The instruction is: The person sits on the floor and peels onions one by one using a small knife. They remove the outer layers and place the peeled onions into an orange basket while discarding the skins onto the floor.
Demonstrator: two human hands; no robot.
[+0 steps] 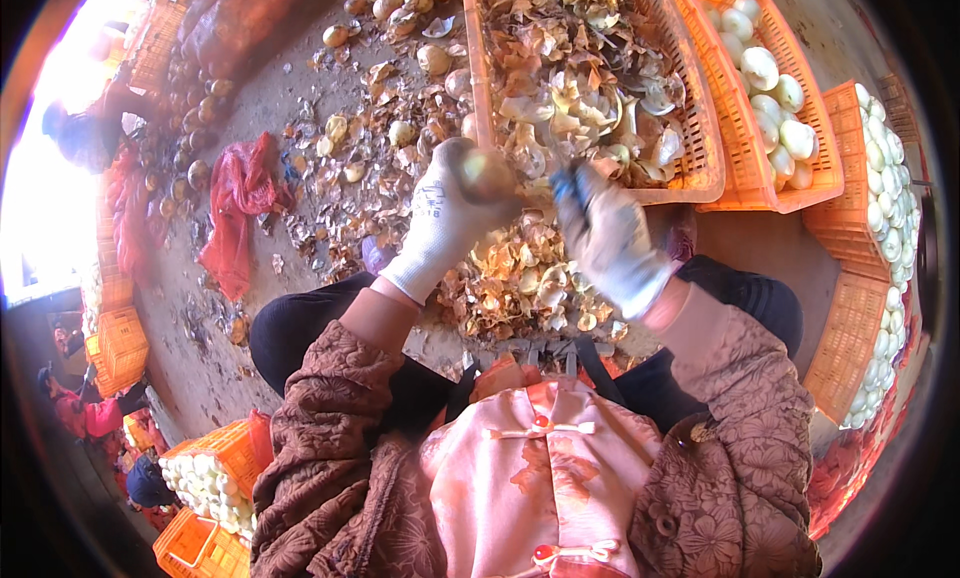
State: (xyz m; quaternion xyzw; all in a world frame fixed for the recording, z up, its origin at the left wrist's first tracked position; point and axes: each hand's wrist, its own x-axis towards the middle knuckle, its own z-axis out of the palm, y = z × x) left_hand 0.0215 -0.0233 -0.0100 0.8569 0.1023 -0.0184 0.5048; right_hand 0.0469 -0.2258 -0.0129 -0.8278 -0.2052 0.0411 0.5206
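My left hand (442, 210), in a white knit glove with printed marks, grips an onion (484, 174) at the near end of the peel-filled crate. To its right is my right hand (611, 237), in a soiled white glove and blurred by motion. Its fingers are curled around a small blue tool (568, 188); blur hides the tool's working end. Beyond both hands, the orange plastic crate (701, 150) holds a heap of loose onion skins (570, 75). More brown onion skins (517, 278) lie on the floor between my knees, below my hands.
Peeled white onions (780, 105) fill part of an orange crate (817, 184) at right. Stacked full crates (847, 345) stand farther right. Unpeeled onions (401, 12) and a red mesh bag (240, 210) lie on the littered floor. Other people, one in a red sleeve (101, 417), are at left.
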